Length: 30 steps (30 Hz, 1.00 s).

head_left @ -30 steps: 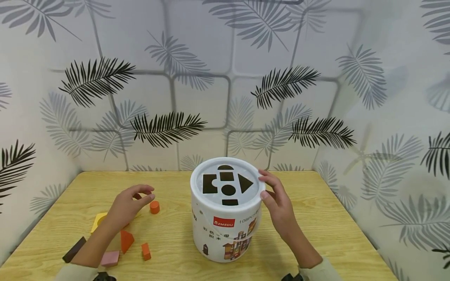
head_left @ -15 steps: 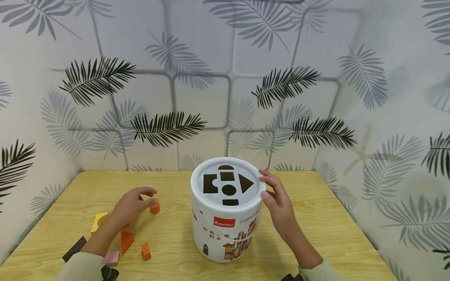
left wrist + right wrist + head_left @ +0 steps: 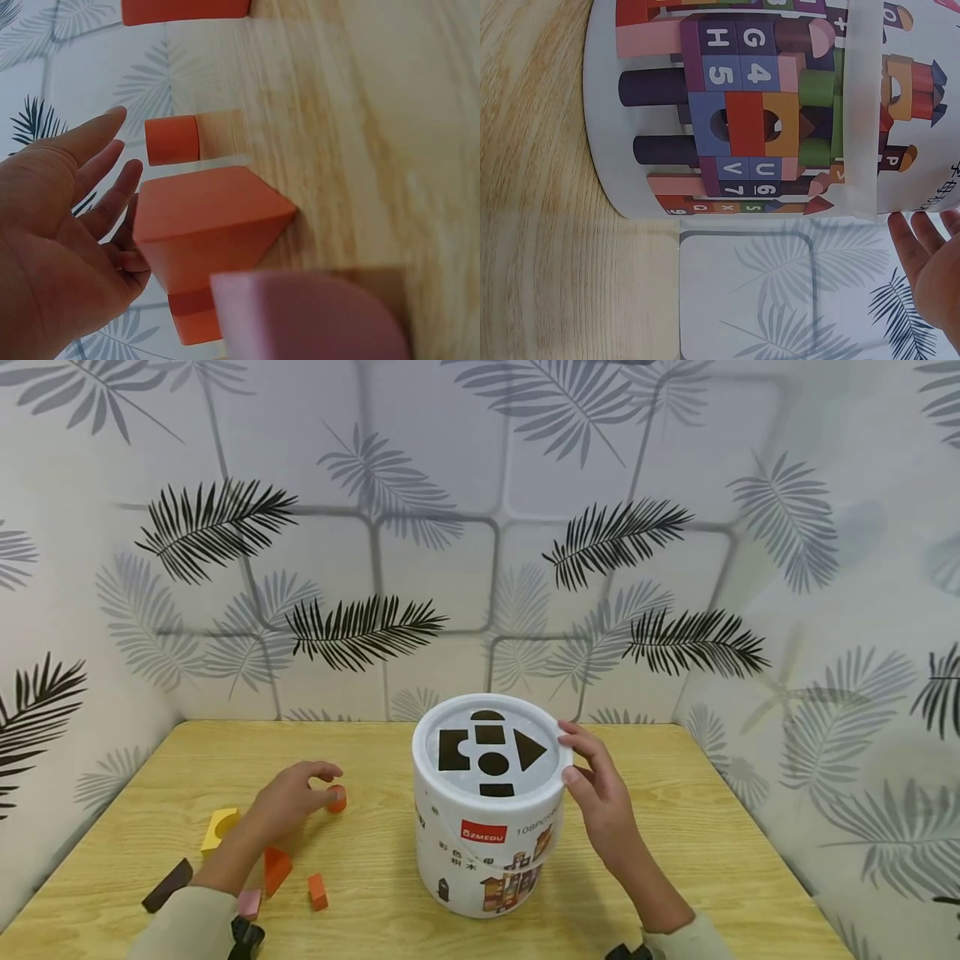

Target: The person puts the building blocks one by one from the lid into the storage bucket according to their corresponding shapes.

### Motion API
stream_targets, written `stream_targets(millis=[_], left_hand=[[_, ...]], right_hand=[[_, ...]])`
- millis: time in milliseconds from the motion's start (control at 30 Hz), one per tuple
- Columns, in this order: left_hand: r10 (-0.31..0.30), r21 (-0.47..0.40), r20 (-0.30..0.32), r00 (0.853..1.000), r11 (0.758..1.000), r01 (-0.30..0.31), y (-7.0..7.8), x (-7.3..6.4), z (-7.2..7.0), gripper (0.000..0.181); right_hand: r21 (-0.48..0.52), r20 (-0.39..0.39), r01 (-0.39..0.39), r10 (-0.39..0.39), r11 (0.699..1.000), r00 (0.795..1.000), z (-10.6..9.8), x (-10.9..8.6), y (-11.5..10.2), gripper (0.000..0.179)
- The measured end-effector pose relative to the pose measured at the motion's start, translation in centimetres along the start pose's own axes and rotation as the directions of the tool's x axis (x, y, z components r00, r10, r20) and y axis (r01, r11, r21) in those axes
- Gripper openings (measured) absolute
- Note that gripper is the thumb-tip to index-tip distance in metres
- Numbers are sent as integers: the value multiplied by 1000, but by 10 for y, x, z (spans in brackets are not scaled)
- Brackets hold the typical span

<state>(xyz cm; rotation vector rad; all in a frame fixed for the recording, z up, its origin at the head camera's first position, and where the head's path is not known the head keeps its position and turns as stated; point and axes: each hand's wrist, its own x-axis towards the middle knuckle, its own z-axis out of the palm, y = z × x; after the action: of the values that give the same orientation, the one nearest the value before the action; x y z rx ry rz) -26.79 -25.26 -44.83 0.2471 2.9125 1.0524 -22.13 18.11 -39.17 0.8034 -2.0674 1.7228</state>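
My left hand (image 3: 288,802) reaches over the left of the table, thumb and forefinger spread. Its thumb overlaps a small orange cylinder block (image 3: 339,800) in the head view. From the left wrist, a gap shows between that cylinder (image 3: 172,140) and the fingertips, while an orange triangular block (image 3: 210,210) sits nearer the camera. A white lidded bucket (image 3: 480,852) printed with block pictures stands upright at the middle. Dark shaped holes mark its lid (image 3: 457,781). My right hand (image 3: 606,797) touches the bucket's right rim with thumb and extended fingers.
Around the left forearm lie a yellow block with a curved cutout (image 3: 217,829), a dark block (image 3: 167,885), a pink block (image 3: 249,903) and a small orange rectangular block (image 3: 317,892). A leaf-patterned backdrop (image 3: 465,577) rises behind the wooden table (image 3: 660,852).
My left hand has moved right and slightly down, bringing its thumb over the orange cylinder in the head view. The right hand stays at the bucket's rim. The head view has shifted slightly.
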Motion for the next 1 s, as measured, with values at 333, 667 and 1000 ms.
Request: stream_targets(millis=[333, 667, 1000], left_hand=[[-20, 69, 21, 1000, 997, 19, -4, 0, 1, 47], [-7, 122, 5, 1000, 992, 7, -3, 2, 4, 42], [-33, 115, -2, 999, 993, 33, 0, 0, 4, 40]], right_hand=[[-10, -13, -21, 20, 1000, 1000, 2, 1, -1, 34], [-6, -20, -12, 12, 1000, 1000, 1, 1, -1, 35], [-3, -27, -35, 35, 999, 999, 1, 1, -2, 33]])
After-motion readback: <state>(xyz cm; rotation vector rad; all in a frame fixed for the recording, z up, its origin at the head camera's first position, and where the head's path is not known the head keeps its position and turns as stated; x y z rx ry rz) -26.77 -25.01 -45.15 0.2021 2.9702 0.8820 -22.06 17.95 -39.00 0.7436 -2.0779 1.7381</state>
